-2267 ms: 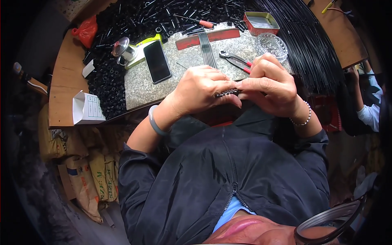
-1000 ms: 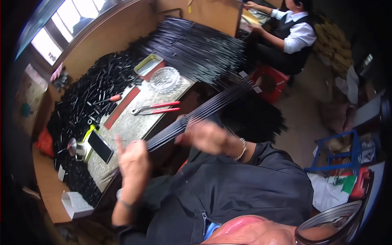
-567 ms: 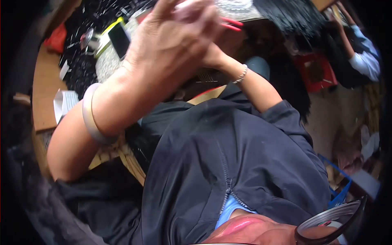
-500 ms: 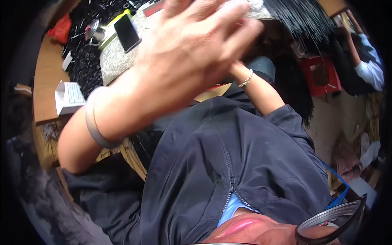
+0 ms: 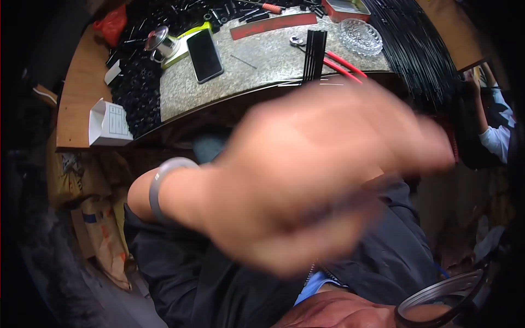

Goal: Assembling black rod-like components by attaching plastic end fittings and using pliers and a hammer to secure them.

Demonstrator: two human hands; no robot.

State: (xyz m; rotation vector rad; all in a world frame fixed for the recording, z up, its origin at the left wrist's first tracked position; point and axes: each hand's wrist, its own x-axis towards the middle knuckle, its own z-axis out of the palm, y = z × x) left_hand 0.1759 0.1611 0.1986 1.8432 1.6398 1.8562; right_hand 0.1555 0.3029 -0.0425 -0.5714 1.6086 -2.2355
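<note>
My left hand [image 5: 306, 169] is raised close to the camera, a grey band [image 5: 156, 191] round its wrist. Motion smears its fingers, which point right; whether they hold anything cannot be made out. It covers a large part of the middle of the view. My right hand does not show. Just above my left hand in the picture, a small bundle of black rods [image 5: 314, 57] rises at the bench edge, its lower end hidden. Beside it lie red-handled pliers [image 5: 344, 66]. A few thin pale wires [image 5: 295, 83] stick out near the rods' base.
On the speckled work surface [image 5: 240, 82] lie a black phone [image 5: 205, 56], a red strip [image 5: 273, 25] and a glass dish [image 5: 361, 37]. Small black parts [image 5: 139, 90] heap at left, long black rods [image 5: 424, 44] at right. A white box [image 5: 109, 124] sits left; another person's arm [image 5: 481, 104] shows far right.
My left hand has swung down and right, blurring and uncovering the bench top, rods and pliers. My right forearm with its beaded bracelet has gone from sight. The view has shifted.
</note>
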